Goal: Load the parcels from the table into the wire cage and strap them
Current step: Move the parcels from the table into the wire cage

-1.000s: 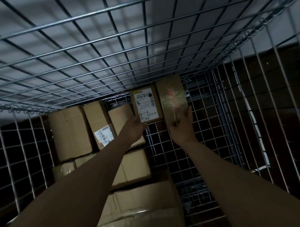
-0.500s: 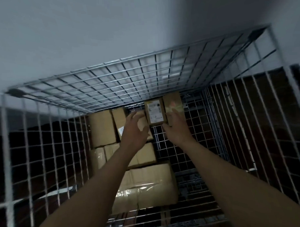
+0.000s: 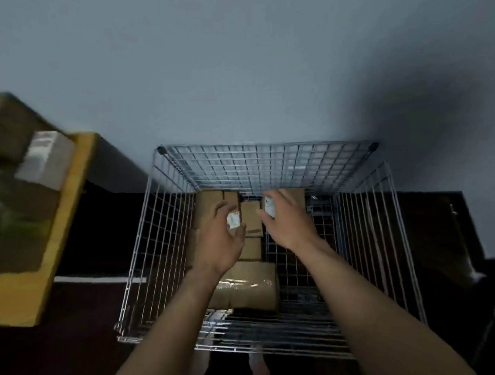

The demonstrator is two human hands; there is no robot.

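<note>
A wire cage [image 3: 169, 232] stands open-topped against the grey wall. Several brown cardboard parcels lie on its floor, stacked along the left and back. A large taped parcel [image 3: 250, 288] is nearest me, and a small labelled parcel [image 3: 269, 207] stands at the back. My left hand [image 3: 224, 241] hovers above the parcels with fingers spread, holding nothing. My right hand [image 3: 287, 222] is beside it, also empty and spread, partly hiding the labelled parcel. Both hands are above the cage, apart from the boxes.
At the left a yellow table edge [image 3: 70, 210] carries blurred parcels, one with a white label [image 3: 44, 160]. The right half of the cage floor [image 3: 321, 241] shows bare wire mesh. Dark floor surrounds the cage, with a white line [image 3: 98, 280] on the left.
My hands let go of the two small parcels at the back of the cage and rose out of it. My view pulled back and up, bringing the table into sight.
</note>
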